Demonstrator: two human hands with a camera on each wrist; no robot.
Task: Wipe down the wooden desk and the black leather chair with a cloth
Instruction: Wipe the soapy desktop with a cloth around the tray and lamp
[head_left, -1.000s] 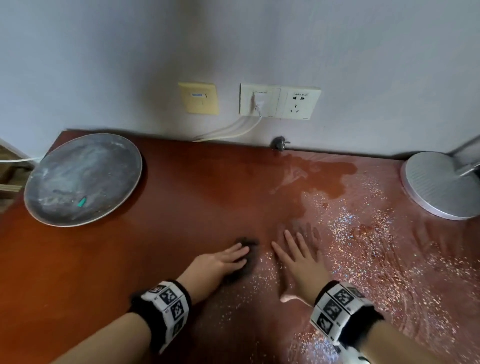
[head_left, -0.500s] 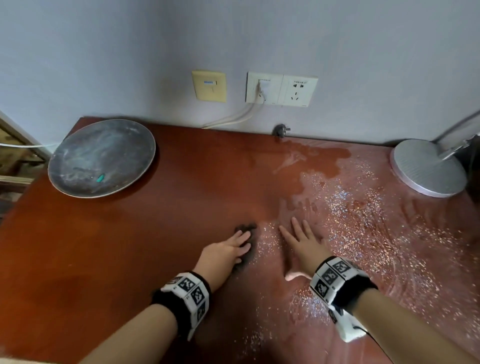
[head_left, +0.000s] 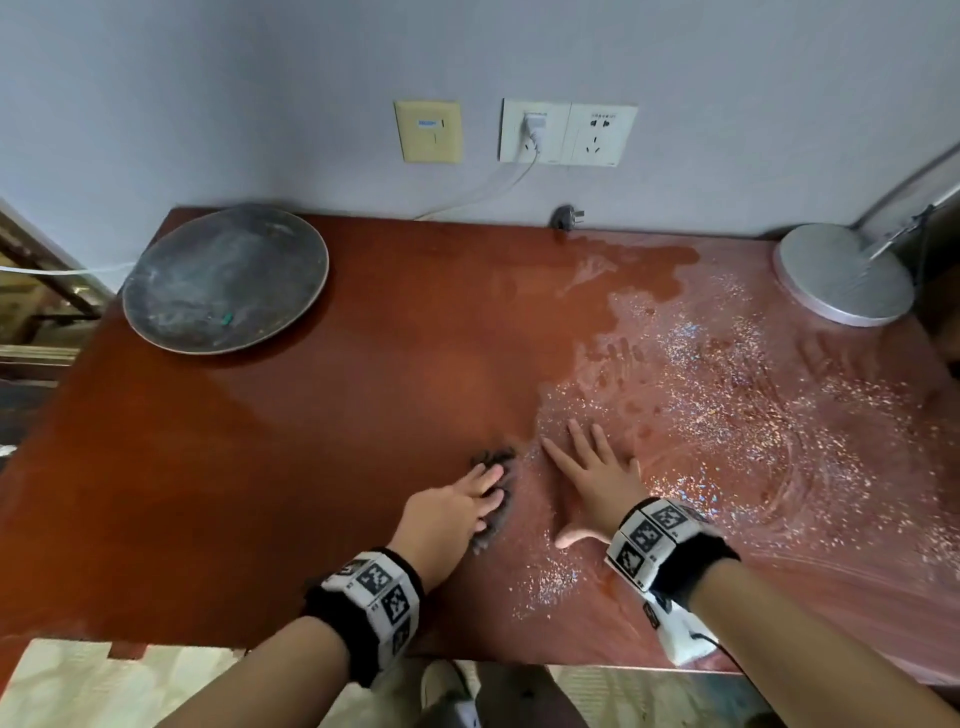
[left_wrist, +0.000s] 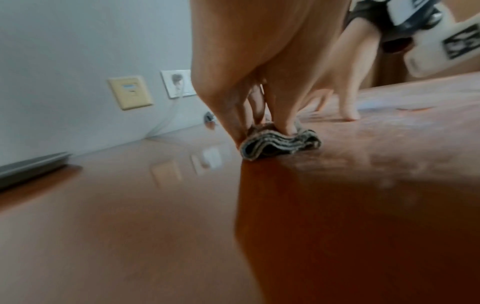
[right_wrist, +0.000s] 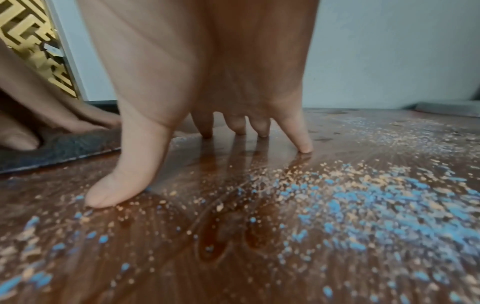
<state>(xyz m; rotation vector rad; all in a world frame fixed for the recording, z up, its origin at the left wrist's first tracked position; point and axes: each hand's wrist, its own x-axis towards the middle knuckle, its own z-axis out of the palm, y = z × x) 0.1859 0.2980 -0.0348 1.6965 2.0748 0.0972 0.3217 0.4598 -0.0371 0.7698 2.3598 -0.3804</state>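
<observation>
Seen from the head camera, the left hand (head_left: 451, 512) presses a small, dark grey, crumpled cloth (head_left: 493, 460) flat against the glossy reddish-brown wooden surface (head_left: 291, 441), fingers laid over the cloth rather than wrapped round it. Just to the right of that grip, close but apart, the right hand (head_left: 597, 480) lies spread and flat on the wood, holding nothing. Everything left of the cloth looks clean and shiny; everything right of it carries a pale film scattered with glittering flecks (head_left: 727, 395). The likely trouble is that the braced right palm sits in that debris, so lifting it may leave a print or carry flecks onto the clean side. A round grey metal tray (head_left: 226, 278) lies far to the left of the grip and a round silver lamp base (head_left: 844, 275) far to the right; a wide stroke could knock either. From the left wrist camera, the cloth (left_wrist: 279, 145) shows as a bunched, striped wad, its folds standing up under the fingertips (left_wrist: 288, 127). So small a wad may slip out from under the fingers or simply push the flecks along. From the right wrist camera, blue and tan crumbs (right_wrist: 363, 205) lie thick around the planted thumb and fingers (right_wrist: 298, 135), with the cloth's edge (right_wrist: 64, 150) lying to the left of that hand. The black leather chair is out of sight.
</observation>
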